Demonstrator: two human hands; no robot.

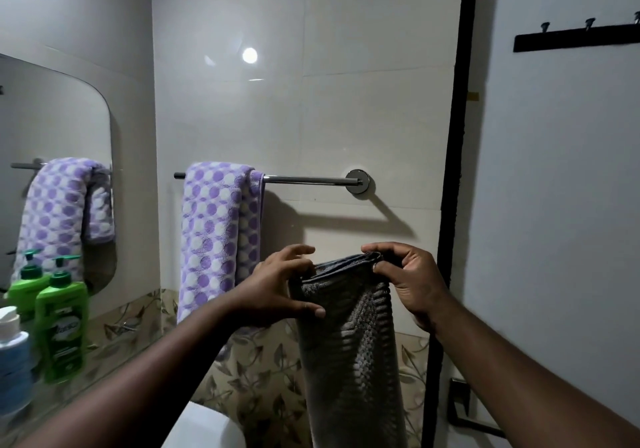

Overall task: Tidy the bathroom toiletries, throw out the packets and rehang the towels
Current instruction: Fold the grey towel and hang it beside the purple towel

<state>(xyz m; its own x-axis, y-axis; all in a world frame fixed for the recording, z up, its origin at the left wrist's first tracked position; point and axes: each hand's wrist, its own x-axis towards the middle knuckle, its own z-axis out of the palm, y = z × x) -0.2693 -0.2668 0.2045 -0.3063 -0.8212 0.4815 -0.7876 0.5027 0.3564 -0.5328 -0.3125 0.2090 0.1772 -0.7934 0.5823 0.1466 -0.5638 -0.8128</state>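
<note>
A folded grey waffle-weave towel point(349, 350) hangs down between my hands, below the chrome towel rail point(311, 179). My right hand point(408, 277) pinches its top right corner. My left hand point(277, 291) holds its top left edge, thumb across the front and fingers spread above. A purple-and-white dotted towel point(214, 236) is draped over the left end of the rail; the right part of the rail is bare.
A mirror point(52, 135) is on the left wall. Below it, a green pump bottle point(62, 326) and a blue-and-white bottle point(12, 354) stand on a shelf. A black hook rack point(575, 37) hangs at upper right. A white fixture point(204, 427) lies below.
</note>
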